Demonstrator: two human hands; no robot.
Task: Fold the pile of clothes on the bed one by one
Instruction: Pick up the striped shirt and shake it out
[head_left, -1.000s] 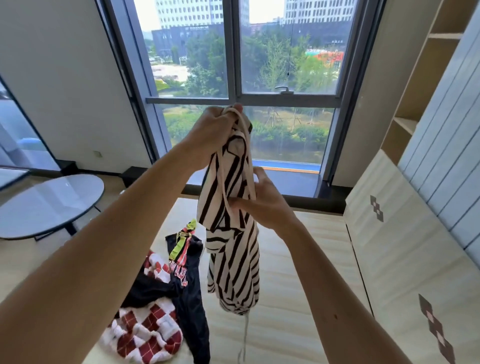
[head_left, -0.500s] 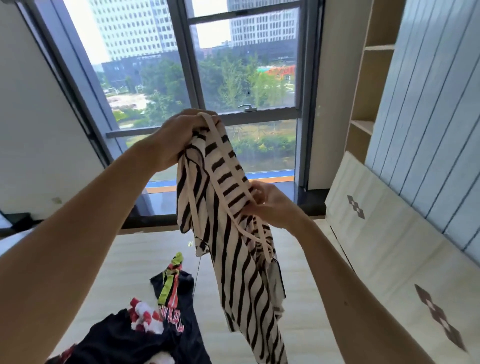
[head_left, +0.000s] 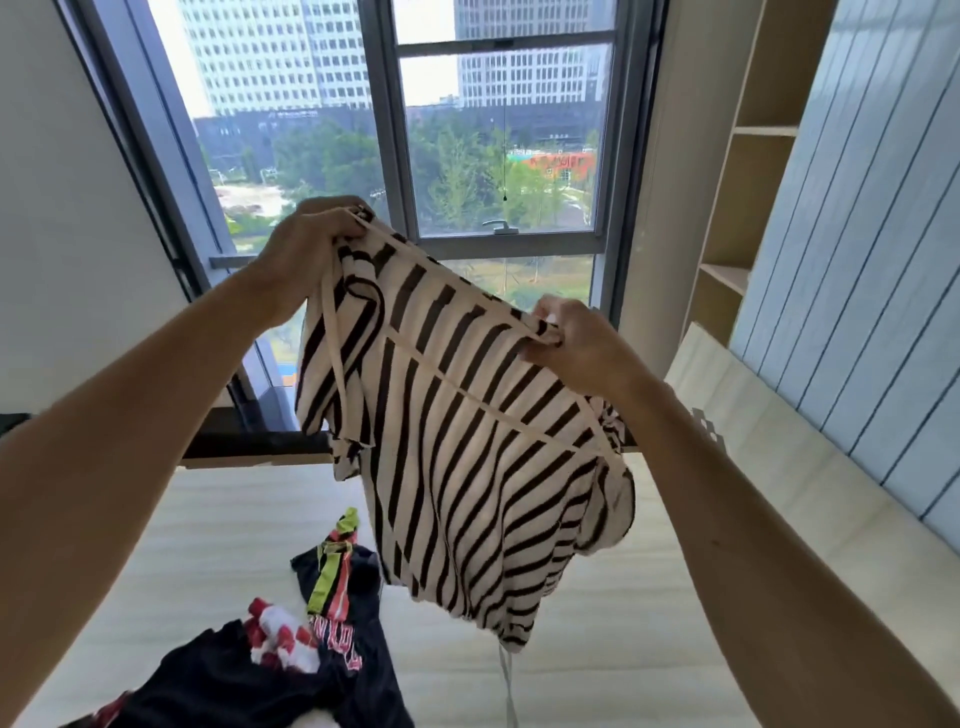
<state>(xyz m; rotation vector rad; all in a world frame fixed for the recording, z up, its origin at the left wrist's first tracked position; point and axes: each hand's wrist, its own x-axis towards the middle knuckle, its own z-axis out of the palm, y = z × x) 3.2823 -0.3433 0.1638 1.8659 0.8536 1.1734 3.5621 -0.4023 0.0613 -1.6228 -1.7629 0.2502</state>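
The striped top (head_left: 467, 441) now hangs spread out between the two hands, where half a second ago it drooped as a narrow bunch. The left hand (head_left: 306, 254) pinches the upper left corner of the cloth, up against the window (head_left: 498, 156). The right hand (head_left: 576, 343) has moved out to the right and grips the other top edge, lower than the left, so the top edge slopes down to the right. The top is in the air above the bed (head_left: 597, 623), its thin cream strings trailing down. At the near left of the bed lies the pile of clothes (head_left: 291, 670), dark with red and white patches; its near part is cut off by the picture's lower edge. The fingertips of both hands are tucked behind cloth.
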